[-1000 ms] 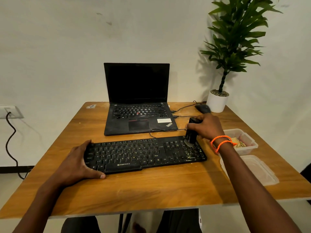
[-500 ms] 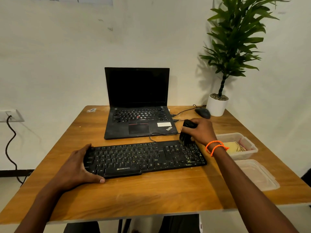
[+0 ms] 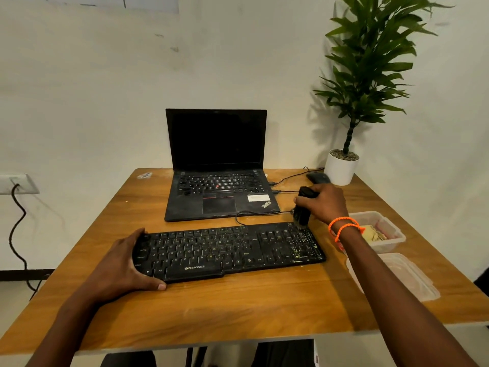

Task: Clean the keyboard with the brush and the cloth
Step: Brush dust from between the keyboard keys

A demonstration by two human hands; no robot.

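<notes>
A black keyboard (image 3: pixel 227 250) lies across the middle of the wooden table (image 3: pixel 238 308), with pale crumbs on its right-hand keys. My left hand (image 3: pixel 127 263) grips its left end, thumb along the front edge. My right hand (image 3: pixel 326 202) is shut on a black brush (image 3: pixel 303 210), held upright with the bristles touching the keyboard's far right corner. An orange cord bracelet circles that wrist. A yellowish cloth (image 3: pixel 371 234) lies in an open plastic box (image 3: pixel 391 229) to the right.
An open black laptop (image 3: pixel 217 165) stands behind the keyboard, cables running to its right side. A black mouse (image 3: pixel 317 177) and a white potted plant (image 3: pixel 341 168) sit at the back right. A clear plastic lid (image 3: pixel 397 276) lies near the right edge.
My right hand has carried the brush from the number-pad keys back to the keyboard's far right corner. The left hand has stayed on the left end. The camera has tilted up slightly.
</notes>
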